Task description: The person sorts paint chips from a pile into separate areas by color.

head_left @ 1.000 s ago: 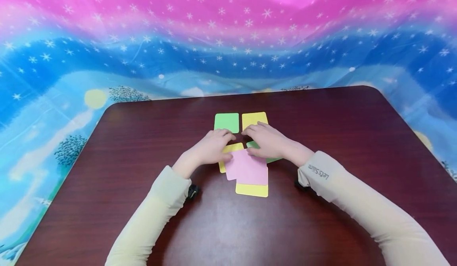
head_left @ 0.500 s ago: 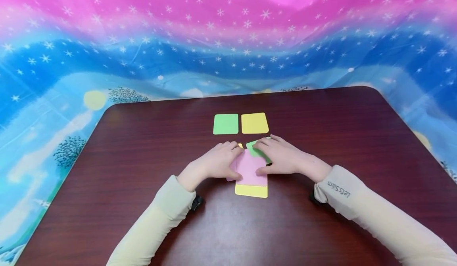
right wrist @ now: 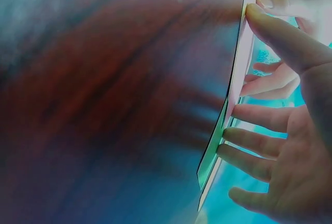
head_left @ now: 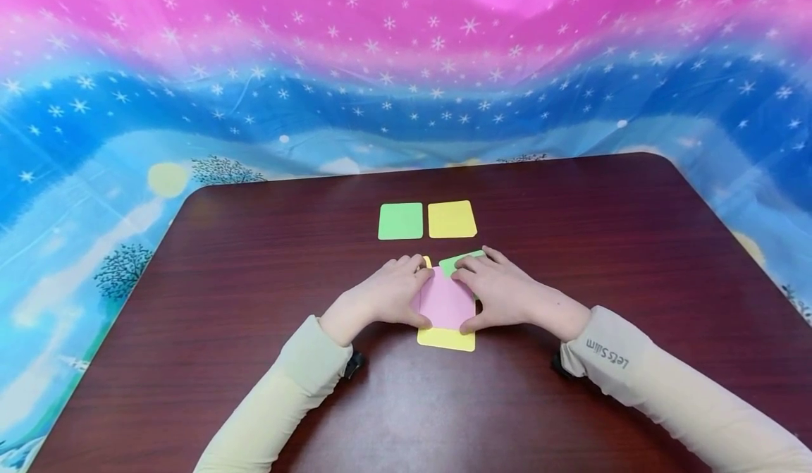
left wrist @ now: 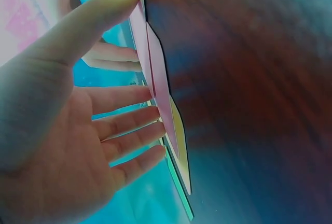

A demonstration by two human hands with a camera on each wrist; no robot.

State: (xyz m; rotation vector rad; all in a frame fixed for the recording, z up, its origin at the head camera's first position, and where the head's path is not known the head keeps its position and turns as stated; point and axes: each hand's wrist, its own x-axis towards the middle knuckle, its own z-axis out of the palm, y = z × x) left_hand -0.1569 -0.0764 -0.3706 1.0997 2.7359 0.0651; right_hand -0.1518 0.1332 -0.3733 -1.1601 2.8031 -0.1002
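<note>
A pink card [head_left: 447,304] lies on top of an overlapping pile of cards on the table. Below it shows the near edge of a yellow card [head_left: 446,340]. My left hand [head_left: 388,291] rests its straight fingertips and thumb on the pile's left side, partly hiding a second pink card [left wrist: 160,68] and a yellow one. On the right side, my right hand [head_left: 510,293] touches the pink card and a tilted green card [head_left: 454,263] with spread, mostly straight fingers. Its thumb reaches the lower right corner of the pink card.
Beyond the pile, a separate green card [head_left: 401,220] and a yellow card [head_left: 452,219] lie side by side. The dark wooden table [head_left: 266,247] has rounded far corners. Behind it hangs a pink and blue patterned cloth [head_left: 406,99].
Both hands have drawn back from near the far cards to the pile, the right hand also shifting rightward. The tilted green card has moved slightly. The far pair is now fully visible.
</note>
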